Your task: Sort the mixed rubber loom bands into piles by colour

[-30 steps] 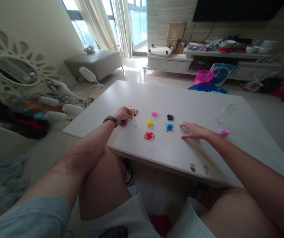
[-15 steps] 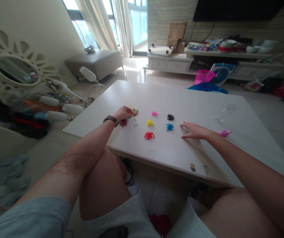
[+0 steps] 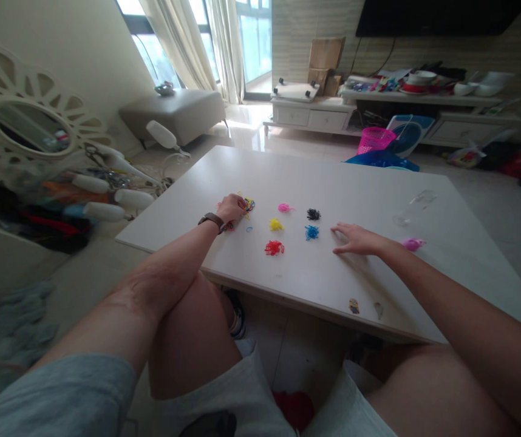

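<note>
My left hand, with a brown watch on the wrist, reaches into a mixed pile of small coloured rubber bands. Its fingers are pinched together at the pile, and whatever lies between them is hidden. Part of the pile is under the hand. One blue band lies apart on the table. Sorted heaps of bands sit to the right: pink, yellow, red, black and blue. My right hand rests on the tabletop beside the blue heap, fingers spread, holding nothing.
The white table carries a pink item, clear plastic pieces and a cartoon sticker near its front edge. Lamp arms with white shades stand off the left edge. Beyond the table is a pink basket.
My left hand has shifted slightly right and farther over the mixed pile, covering more of its left part. My right hand has stayed in place.
</note>
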Available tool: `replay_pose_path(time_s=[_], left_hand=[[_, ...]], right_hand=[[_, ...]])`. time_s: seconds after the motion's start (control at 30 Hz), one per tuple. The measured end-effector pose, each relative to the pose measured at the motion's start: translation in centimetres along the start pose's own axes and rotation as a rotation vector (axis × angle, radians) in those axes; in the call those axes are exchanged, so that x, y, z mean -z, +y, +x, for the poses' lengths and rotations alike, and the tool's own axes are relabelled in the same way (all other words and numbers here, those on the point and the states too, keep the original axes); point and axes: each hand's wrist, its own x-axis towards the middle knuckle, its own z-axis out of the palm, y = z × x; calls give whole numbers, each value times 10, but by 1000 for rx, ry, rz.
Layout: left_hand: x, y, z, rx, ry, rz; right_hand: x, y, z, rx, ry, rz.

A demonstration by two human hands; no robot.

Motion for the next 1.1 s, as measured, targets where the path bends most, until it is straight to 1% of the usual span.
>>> replay_pose_path(time_s=[0.13,0.27,0.37,0.53,0.77,0.9,1.0,1.1], left_hand=[[-2,0,1,6,-9,59],[2,2,0,-3,-14,60],[6,4,-1,-15,5,34],[12,5,-3,5,42,-26],[23,10,-7,23,25,-129],[27,12,-9,27,36,-157],[25,15,-10,-2,32,-189],[17,25,-13,-92,-52,-273]], right_hand=[[2,-3,-1,-10,-18,-12],[2,-3,0,-5,-17,-4],[1,-2,0,-10,-15,2],[1,-2,-1,-12,-12,12],[2,-5,-1,-11,-19,-6],[2,-7,-2,-18,-21,-29],[4,-11,-5,-20,15,-49],[13,-28,-10,-27,127,-113]])
